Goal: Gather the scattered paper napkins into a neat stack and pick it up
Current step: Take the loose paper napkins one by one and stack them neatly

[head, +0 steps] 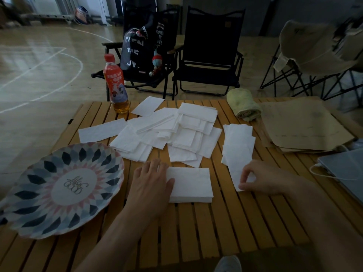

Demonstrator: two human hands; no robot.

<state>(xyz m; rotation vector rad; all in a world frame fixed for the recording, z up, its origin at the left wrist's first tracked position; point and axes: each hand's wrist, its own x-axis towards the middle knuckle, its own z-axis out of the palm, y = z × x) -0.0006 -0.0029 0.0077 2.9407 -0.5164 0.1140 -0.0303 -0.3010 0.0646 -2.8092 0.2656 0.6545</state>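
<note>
A slatted wooden table (216,222) carries everything. Near the middle of its near edge lies a small squared stack (191,185) of white paper napkins, its sides even. The left hand (151,185) rests flat on the table against the stack's left side, fingers straight and together, the thumb lying on the top sheet; it grips nothing. To the right of the stack, the right hand (263,178) pinches the near end of a long napkin (238,154) between thumb and forefinger, the other fingers curled. That sheet belongs to a small overlapping group running toward the far edge. Behind the stack, across the middle of the table, the loose napkins (176,130) lie in a wide, untidy heap, overlapping at many angles, with single sheets off to the left and toward the far edge. A patterned plate (59,189) sits at the left edge, partly overhanging it. A red-capped bottle (115,83) stands at the far edge, a rolled green towel (243,105) further right along it. Brown paper bags (302,122) lie flat at the far right corner, with a laptop (345,169) at the right edge.
</note>
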